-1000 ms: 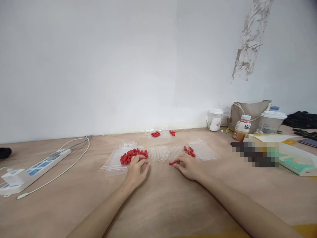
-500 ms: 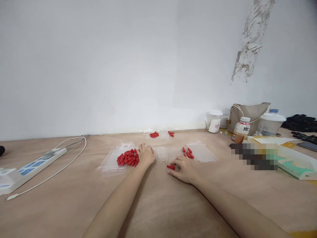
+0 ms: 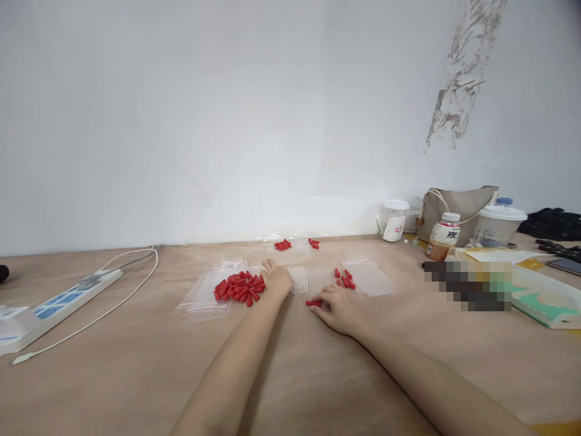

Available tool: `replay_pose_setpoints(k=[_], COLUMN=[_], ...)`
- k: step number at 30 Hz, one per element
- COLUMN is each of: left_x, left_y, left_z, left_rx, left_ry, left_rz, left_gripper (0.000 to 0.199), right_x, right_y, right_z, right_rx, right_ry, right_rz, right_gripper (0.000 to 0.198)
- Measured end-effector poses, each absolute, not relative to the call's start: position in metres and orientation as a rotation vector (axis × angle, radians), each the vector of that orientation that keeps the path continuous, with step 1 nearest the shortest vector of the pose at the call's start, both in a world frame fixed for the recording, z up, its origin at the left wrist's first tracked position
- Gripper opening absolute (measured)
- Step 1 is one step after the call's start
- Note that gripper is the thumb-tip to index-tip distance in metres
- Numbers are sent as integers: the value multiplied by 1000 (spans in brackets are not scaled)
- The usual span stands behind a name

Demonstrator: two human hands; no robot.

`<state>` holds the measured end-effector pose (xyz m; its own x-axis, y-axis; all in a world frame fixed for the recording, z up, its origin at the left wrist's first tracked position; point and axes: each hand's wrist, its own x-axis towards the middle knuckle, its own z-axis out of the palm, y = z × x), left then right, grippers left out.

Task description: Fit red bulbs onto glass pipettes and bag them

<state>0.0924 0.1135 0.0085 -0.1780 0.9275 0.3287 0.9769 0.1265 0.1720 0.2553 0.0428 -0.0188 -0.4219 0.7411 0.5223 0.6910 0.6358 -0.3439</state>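
My right hand [image 3: 339,310] pinches a small red rubber bulb [image 3: 312,303], the kind found on droppers, close to the table surface. Just beyond it lies a row of thin clear tubes [image 3: 313,281], side by side. My left hand [image 3: 276,280] rests at the left end of that row, its visible fingers stretched forward and apart; the undersides of the fingertips are hidden. Beside it, on the left, a heap of red bulbs [image 3: 238,287] lies partly on a stack of clear plastic bags [image 3: 202,297]. Several loose red bulbs [image 3: 347,282] lie right of the tubes.
Near the wall, another clear bag [image 3: 299,245] carries red bulbs and tubes. More flat bags [image 3: 370,277] lie at right. A power strip [image 3: 68,303] with a white cable is on the left. A lidded cup [image 3: 394,221], a bottle [image 3: 443,236] and a grey bag [image 3: 458,212] stand right.
My left hand has shifted right, away from the bulb heap and over the left end of the tubes. My right hand stays nearly in place, and the bulb at its fingertips has moved slightly.
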Motion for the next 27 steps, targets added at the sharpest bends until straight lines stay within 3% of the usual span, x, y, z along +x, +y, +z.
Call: replay_pose_setpoints(k=[7, 14, 20, 24, 27], left_x=[95, 58, 34, 34, 35], left_y=[111, 56, 27, 25, 24], left_z=[15, 20, -10, -15, -13], left_rx=[-1957, -2290, -2628, -2715, -2720], left_ry=[-2195, -1760, -1441, -1330, -1327], left_rz=[-596, -781, -1015, -1107, -1105], left_gripper=[21, 15, 19, 30, 27], right_x=[256, 257, 254, 248, 243], right_y=[43, 40, 48, 50, 47], right_z=[-18, -17, -15, -15, -18], right_rx=[-1098, -1048, -1011, -973, -952], right_ry=[-2193, -2082, -2026, -1974, -1943], right_rz=[180, 328, 290, 329, 362], right_gripper=[15, 16, 24, 20, 15])
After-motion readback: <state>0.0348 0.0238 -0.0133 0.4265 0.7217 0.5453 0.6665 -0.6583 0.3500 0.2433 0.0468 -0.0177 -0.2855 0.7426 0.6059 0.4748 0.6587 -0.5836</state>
